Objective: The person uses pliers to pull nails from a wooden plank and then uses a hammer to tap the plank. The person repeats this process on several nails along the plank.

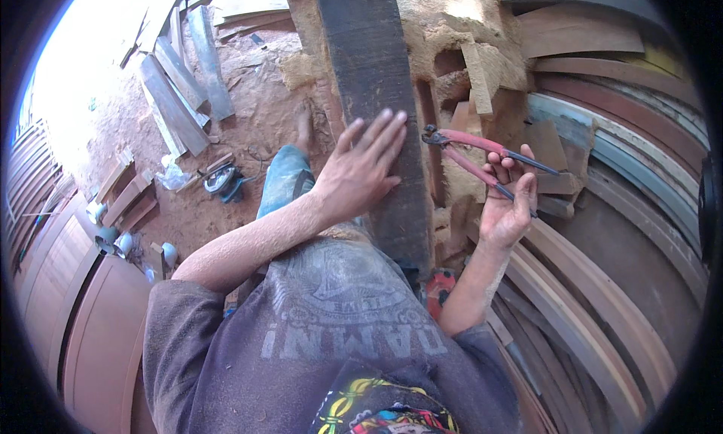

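Note:
A long dark wooden plank (369, 50) runs away from me, and my left hand (360, 167) lies flat on its left half, fingers stretched out and slightly spread. To the right of the plank, my right hand (510, 201) is raised with the palm turned up. Its fingers and thumb grip a pair of pincers (473, 140) with red handles and dark handle ends. The handles are spread apart. The pincers' dark jaws point left, close to the plank's right edge.
Sawdust lies in heaps around the plank. Stacked boards (602, 283) fill the right side. Loose offcuts (181, 80) and a blue tool (222, 179) lie on the ground at left. Wooden panels (102, 344) stand at lower left. A red object (440, 289) sits by my right forearm.

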Action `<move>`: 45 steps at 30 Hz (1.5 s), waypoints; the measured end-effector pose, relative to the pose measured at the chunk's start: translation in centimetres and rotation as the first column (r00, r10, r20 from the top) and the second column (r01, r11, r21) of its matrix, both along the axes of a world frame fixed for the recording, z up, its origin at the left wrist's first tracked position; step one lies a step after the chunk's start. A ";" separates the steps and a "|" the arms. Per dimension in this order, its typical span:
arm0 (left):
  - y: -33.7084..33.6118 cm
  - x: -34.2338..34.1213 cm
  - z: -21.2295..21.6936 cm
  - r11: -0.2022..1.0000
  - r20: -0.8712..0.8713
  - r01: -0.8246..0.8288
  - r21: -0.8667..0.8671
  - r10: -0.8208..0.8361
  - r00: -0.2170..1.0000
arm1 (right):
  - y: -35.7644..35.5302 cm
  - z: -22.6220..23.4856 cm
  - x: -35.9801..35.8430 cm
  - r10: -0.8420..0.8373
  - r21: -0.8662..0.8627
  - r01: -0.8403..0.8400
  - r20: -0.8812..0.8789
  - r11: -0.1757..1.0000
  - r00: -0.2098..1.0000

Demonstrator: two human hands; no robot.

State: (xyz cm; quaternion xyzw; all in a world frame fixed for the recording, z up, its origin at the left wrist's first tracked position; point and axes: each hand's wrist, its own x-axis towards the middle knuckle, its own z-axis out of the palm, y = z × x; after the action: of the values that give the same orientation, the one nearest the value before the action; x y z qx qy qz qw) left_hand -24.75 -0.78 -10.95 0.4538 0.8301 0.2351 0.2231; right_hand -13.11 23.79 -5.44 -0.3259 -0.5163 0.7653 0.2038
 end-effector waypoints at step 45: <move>13.5 -3.9 -1.5 0.574 0.224 -0.482 0.662 0.463 0.858 | -0.3 0.4 -14.6 0.261 0.234 -0.189 -0.329 0.954 0.908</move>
State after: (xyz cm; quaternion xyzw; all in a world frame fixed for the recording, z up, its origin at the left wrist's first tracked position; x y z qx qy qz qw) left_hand -28.68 12.75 -12.42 0.2623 0.7658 0.5866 -0.0250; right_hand -27.67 23.47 -5.02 -0.0983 -0.5781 0.7752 0.2351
